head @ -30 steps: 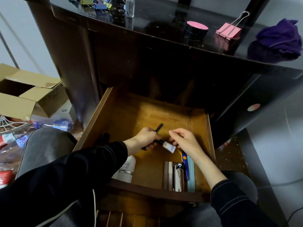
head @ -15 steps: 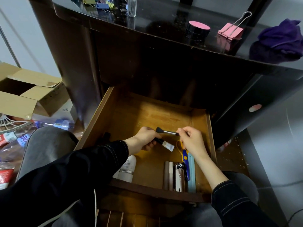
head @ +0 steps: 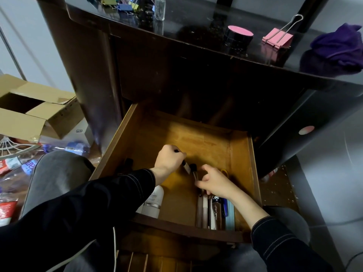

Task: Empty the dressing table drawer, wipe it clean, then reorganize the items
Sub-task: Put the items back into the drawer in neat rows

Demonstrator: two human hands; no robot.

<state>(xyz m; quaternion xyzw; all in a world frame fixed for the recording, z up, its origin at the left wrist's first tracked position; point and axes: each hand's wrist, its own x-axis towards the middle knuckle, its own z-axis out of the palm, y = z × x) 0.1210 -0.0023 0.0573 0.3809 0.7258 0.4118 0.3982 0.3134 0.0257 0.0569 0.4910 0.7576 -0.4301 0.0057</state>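
We find the drawer (head: pixel 121 146) pulled out of the dark dressing table (head: pixel 196 42), with bare wooden floor toward its back. The left hand (head: pixel 170 160) is over the drawer's middle, its grip closed round a slim black-and-white tube (head: pixel 186 167) that juts out to the right. The right hand (head: pixel 215 183) is just beside it, its grip pinching the thin handle of a small brush (head: pixel 193 167). The brush's black head lies close to the tube's end; we cannot tell whether they touch. At the drawer's front a white bottle (head: pixel 154 203) lies on the left, partly under the left sleeve. A row of slim items (head: pixel 216 212) lies side by side on the right. On the table top we note a pink-lidded jar (head: pixel 238 34), a pink binder clip (head: pixel 277 39) and a purple cloth (head: pixel 337 44).
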